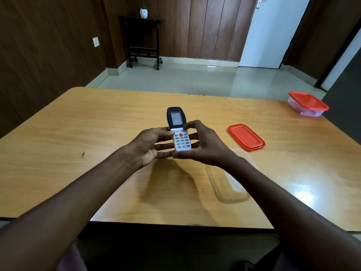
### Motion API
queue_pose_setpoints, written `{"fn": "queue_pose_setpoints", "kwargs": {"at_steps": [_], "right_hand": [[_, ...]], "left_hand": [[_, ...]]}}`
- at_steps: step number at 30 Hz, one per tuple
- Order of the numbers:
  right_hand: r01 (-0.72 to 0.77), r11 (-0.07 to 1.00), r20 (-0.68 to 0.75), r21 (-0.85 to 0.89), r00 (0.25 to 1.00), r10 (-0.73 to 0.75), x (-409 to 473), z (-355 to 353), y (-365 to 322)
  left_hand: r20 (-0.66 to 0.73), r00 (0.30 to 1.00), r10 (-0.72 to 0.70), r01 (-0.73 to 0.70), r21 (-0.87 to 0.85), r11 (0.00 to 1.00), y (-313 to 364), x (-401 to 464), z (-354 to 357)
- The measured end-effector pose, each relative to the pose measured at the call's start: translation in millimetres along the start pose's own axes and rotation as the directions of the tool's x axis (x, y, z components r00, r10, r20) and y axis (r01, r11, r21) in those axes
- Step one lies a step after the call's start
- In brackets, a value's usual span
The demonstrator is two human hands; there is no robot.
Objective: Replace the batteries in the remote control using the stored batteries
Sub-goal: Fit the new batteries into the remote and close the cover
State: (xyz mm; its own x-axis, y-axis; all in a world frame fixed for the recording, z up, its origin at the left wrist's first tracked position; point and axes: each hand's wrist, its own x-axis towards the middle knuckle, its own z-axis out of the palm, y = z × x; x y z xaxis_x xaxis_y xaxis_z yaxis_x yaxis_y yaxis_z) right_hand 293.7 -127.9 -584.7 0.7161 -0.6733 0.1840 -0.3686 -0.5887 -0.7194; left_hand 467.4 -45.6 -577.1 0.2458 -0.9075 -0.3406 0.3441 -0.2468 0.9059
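A white remote control [178, 132] with a dark screen end and an orange button is held face up above the middle of the wooden table [97, 122]. My left hand [151, 145] cradles it from the left, fingers under its body. My right hand [203, 143] grips its right side, thumb curled over the top near the orange button. A clear open container [234, 184] lies on the table under my right forearm, partly hidden. Its red lid [246, 136] lies flat to the right of my hands. No loose batteries are visible.
A second clear container with a red lid [307, 104] stands closed at the table's far right. A small dark mark [83, 154] is on the table at the left. Beyond the table are a tiled floor, a black side table and a white door.
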Motion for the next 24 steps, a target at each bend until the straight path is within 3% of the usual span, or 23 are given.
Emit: {"fn": "queue_pose_setpoints", "kwargs": {"at_steps": [4, 10, 14, 16, 19, 24], "right_hand": [[-0.069, 0.994, -0.243, -0.084, 0.969, 0.047, -1, 7, 0], [-0.192, 0.976, -0.392, -0.1, 0.91, 0.139, 3, 17, 2], [-0.262, 0.937, -0.46, -0.229, 0.878, 0.133, 15, 10, 9], [-0.32, 0.913, -0.486, -0.254, 0.858, 0.165, 23, 3, 17], [-0.409, 0.856, -0.518, -0.316, 0.83, 0.206, 38, -7, 34], [-0.546, 0.781, -0.534, -0.304, 0.776, 0.335, 66, -24, 63]], "left_hand": [[-0.006, 0.999, 0.04, -0.04, -0.027, 0.999, -4, 1, 6], [0.0, 0.999, 0.048, -0.048, -0.02, 0.999, -8, 8, 11], [-0.116, 0.986, 0.124, -0.094, 0.236, 0.967, -12, 16, 15], [-0.15, 0.965, 0.215, -0.124, 0.466, 0.876, -16, 22, 15], [-0.076, 0.933, 0.352, -0.176, 0.756, 0.631, -21, 25, 16], [0.07, 0.933, 0.354, -0.175, 0.945, 0.275, -29, 27, 20]]}}
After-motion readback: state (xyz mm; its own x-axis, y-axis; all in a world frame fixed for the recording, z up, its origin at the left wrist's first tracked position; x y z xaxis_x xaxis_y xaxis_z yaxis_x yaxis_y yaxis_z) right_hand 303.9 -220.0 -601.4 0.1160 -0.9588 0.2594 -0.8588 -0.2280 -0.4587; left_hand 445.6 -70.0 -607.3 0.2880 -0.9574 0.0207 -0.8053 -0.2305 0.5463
